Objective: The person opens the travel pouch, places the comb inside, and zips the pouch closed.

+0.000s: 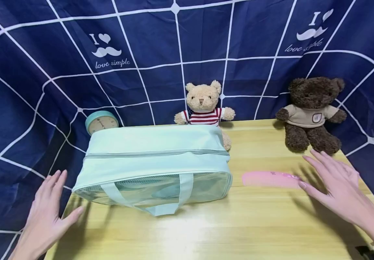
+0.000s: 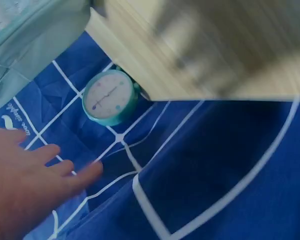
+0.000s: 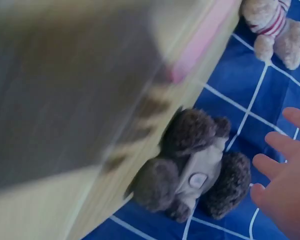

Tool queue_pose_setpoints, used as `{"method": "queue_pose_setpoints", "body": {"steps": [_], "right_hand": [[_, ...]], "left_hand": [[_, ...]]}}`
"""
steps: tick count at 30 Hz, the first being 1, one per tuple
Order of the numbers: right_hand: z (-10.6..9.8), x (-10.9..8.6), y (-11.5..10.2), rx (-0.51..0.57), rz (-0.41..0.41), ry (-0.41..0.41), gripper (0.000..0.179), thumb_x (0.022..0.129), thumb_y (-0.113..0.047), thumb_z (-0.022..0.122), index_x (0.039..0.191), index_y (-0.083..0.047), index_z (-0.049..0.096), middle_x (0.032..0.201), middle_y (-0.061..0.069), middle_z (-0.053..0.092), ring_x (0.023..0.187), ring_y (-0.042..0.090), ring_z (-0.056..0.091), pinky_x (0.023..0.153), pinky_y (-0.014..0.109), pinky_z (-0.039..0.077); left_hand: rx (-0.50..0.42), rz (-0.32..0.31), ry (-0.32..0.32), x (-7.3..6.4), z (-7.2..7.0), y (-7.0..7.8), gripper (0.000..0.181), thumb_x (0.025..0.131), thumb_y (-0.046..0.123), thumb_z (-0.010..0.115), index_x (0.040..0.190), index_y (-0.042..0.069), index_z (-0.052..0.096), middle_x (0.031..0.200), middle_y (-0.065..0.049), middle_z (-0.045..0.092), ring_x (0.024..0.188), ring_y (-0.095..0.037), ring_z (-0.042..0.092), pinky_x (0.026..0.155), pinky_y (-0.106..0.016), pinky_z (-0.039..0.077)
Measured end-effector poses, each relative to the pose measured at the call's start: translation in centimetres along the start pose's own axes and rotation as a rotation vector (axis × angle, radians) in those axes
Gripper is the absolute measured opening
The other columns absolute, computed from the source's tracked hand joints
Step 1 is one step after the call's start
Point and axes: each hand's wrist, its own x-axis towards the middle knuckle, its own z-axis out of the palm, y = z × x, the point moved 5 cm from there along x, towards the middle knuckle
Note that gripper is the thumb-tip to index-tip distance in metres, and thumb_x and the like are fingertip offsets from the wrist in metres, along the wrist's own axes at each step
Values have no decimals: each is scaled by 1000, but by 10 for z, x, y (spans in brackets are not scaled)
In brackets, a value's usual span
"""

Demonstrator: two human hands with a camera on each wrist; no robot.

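Observation:
A mint-green bag (image 1: 157, 162) with a zipped top and clear mesh-backed front lies on the wooden table, its strap handle (image 1: 162, 208) hanging forward. My left hand (image 1: 45, 213) hovers left of the bag, fingers spread, touching nothing. A pink comb (image 1: 271, 179) lies flat right of the bag. Over its right end, or just beside it, is my right hand (image 1: 336, 186), fingers extended and holding nothing; whether the thumb touches the comb I cannot tell. In the left wrist view the left hand (image 2: 35, 180) has straight fingers; in the right wrist view the right hand (image 3: 285, 175) does too.
Behind the bag sits a beige teddy bear (image 1: 203, 101) in a striped shirt, partly hidden. A dark brown teddy bear (image 1: 313, 112) sits at the back right. A round teal clock (image 1: 101, 122) stands at the back left. Blue gridded cloth (image 1: 154, 36) surrounds the table (image 1: 206, 231).

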Motion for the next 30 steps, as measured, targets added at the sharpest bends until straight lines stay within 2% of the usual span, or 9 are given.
{"method": "queue_pose_setpoints", "body": {"steps": [3,5,9,12,15,17,22,25,30], "right_hand": [[1,8,-7,53,-22,20,83,92,-22,83,166,-14,46,174,14,34,162,33,22,126,55,1],[1,15,-13,94,-28,39,80,93,-18,82,165,-15,48,171,16,40,161,24,26,125,46,4],[4,30,-29,191,-22,80,71,95,-8,81,161,-14,54,160,16,53,153,1,32,123,24,14],[9,43,-44,260,9,103,61,97,-5,80,154,-14,62,149,11,62,142,-6,42,114,11,24],[14,55,-58,369,58,102,48,101,-5,76,147,-15,67,140,4,68,131,-5,52,106,8,32],[18,63,-69,482,77,89,41,104,-2,71,144,-11,69,135,0,71,125,1,59,104,11,40],[34,79,-96,785,67,19,32,109,6,58,141,6,63,131,4,73,116,13,71,96,20,54],[44,87,-109,920,61,-13,29,110,6,56,139,10,61,130,9,73,113,15,72,98,23,55],[61,98,-126,1047,62,-77,25,110,5,57,134,11,61,125,15,73,109,17,73,97,26,56]], "left_hand": [[-259,80,80,3,-3,10,99,84,12,83,169,0,33,171,-16,37,156,-27,30,124,-26,23],[-438,137,123,8,-4,19,92,86,-2,79,165,-8,34,168,-12,41,151,-21,37,115,-17,32],[-826,243,216,19,-4,44,74,91,-18,72,156,-20,38,162,-22,46,147,-29,43,114,-24,40],[-1050,301,296,26,-5,62,59,94,-18,72,146,-26,44,156,-30,48,146,-36,43,117,-31,40],[-1159,326,359,32,-3,74,51,91,-23,72,135,-32,48,150,-34,51,143,-39,46,115,-33,42],[-1214,320,383,33,0,76,48,89,-26,70,131,-33,49,147,-35,52,140,-38,48,113,-33,43],[-1327,284,420,33,5,75,42,87,-32,66,127,-34,52,141,-35,54,135,-38,50,111,-32,44],[-1358,277,448,34,8,75,37,87,-33,65,122,-35,54,135,-34,56,129,-38,52,110,-33,46],[-1366,263,523,36,13,77,30,87,-32,67,115,-35,55,123,-32,60,120,-36,55,105,-32,48]]}}
